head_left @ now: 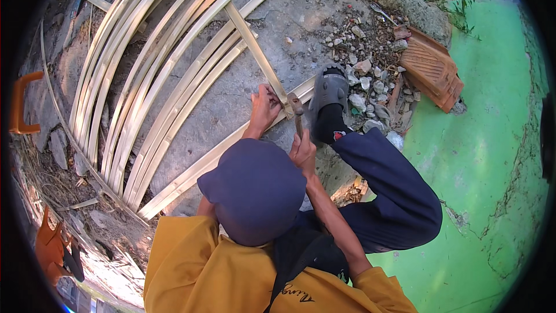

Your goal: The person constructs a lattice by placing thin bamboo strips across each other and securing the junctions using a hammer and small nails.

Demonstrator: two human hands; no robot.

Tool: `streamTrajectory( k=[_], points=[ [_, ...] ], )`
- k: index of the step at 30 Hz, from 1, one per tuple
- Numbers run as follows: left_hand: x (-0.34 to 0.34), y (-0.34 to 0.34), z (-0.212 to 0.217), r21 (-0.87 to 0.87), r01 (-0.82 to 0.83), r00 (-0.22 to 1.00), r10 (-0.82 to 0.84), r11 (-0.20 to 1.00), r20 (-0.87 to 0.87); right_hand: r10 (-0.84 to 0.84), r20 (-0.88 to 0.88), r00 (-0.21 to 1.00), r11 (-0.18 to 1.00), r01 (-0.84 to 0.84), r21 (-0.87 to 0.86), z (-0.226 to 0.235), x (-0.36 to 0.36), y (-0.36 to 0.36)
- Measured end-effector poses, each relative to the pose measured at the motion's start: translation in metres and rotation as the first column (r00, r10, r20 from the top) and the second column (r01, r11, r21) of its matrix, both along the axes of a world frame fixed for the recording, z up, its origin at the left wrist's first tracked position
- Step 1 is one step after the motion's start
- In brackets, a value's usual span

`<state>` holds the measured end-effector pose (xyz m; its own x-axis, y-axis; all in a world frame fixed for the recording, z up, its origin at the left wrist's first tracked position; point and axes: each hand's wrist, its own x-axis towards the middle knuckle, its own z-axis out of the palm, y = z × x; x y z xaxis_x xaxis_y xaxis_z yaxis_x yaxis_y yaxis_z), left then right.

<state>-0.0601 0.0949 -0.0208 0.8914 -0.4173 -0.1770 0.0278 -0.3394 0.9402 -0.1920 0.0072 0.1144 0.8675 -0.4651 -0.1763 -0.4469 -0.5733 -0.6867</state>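
My right hand (303, 152) is wrapped around the wooden handle of a hammer (299, 117). The hammer's head is over the near end of a narrow crosspiece strip (255, 49), where it meets a long pale bamboo slat (197, 172). Beside that joint, my left hand (263, 107) has its fingers curled together; whatever they pinch is too small or hidden to tell. My foot in a grey clog (330, 94) rests by the slat's far right end. A dark blue cap (252, 191) hides part of the left forearm.
Several bamboo slats (174, 98) lie side by side on the grey concrete, running under the crosspiece. Rubble (365, 87) and a broken orange-brown tile (433, 68) lie beyond the foot. Green-painted ground (475, 156) spreads right. An orange plastic frame (24, 103) stands at far left.
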Motion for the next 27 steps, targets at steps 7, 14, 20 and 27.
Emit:
streamTrajectory(
  k=[7,14,20,27],
  points=[
    [0.001,0.007,0.014,0.042,0.006,0.997,-0.002,0.999,-0.078,-0.013,-0.234,0.972,1.000,0.007,-0.028,-0.015,-0.005,0.004],
    [-0.001,-0.001,0.031,-0.129,-0.056,0.981,0.030,0.990,-0.193,-0.030,-0.104,0.994,0.998,0.034,0.045,-0.009,-0.005,-0.004],
    [0.039,0.015,0.037,-0.100,-0.242,0.970,0.238,0.965,-0.050,-0.010,-0.178,0.984,1.000,0.013,0.019,-0.020,-0.014,-0.008],
    [0.130,-0.018,0.088,0.181,-0.143,0.732,-0.019,0.973,0.681,-0.045,0.012,0.999,0.998,0.044,0.054,0.001,0.002,0.000]
  ],
)
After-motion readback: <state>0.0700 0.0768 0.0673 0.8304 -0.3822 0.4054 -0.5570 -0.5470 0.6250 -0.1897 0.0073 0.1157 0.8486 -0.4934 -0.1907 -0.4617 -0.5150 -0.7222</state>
